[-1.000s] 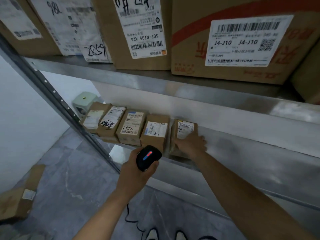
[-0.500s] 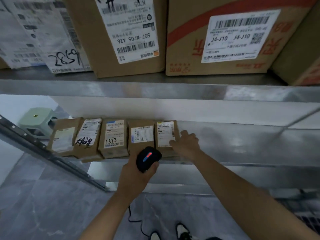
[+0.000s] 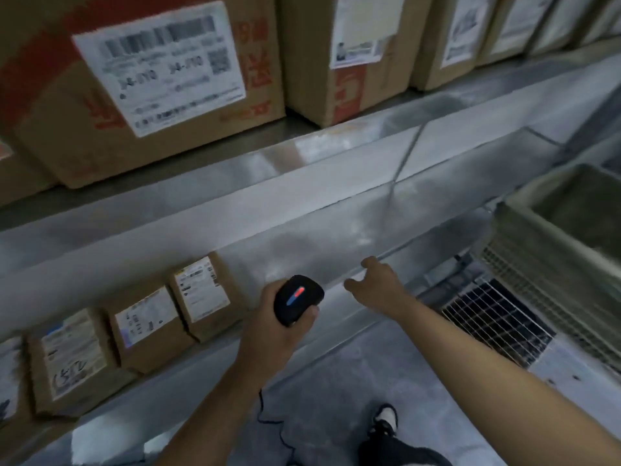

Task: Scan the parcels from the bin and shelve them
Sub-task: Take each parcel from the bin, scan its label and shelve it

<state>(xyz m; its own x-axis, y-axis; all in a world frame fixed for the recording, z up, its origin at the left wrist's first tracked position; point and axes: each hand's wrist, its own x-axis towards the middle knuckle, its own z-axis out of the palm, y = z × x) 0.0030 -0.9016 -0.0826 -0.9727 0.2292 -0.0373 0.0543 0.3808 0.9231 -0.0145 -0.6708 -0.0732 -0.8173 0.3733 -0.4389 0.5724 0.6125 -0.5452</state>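
Note:
Several small brown parcels with white labels stand in a row on the lower metal shelf (image 3: 336, 250); the rightmost parcel (image 3: 205, 294) is at lower centre-left. My left hand (image 3: 279, 327) grips a black handheld scanner (image 3: 297, 299) with a red and blue light, just right of that parcel. My right hand (image 3: 376, 284) hovers empty, fingers apart, over the shelf's front edge, well right of the row. A grey bin (image 3: 551, 237) sits at the right edge; what it contains is not visible.
Large cardboard boxes (image 3: 151, 79) with shipping labels fill the upper shelf. A wire grid (image 3: 494, 317) lies below the bin on the floor side. My shoe (image 3: 386, 418) and the scanner's cable (image 3: 268, 422) show on the grey floor.
My right hand has let go of the rightmost parcel and moved right, away from the row. The view has swung right, bringing the grey bin in. The scanner stays in my left hand.

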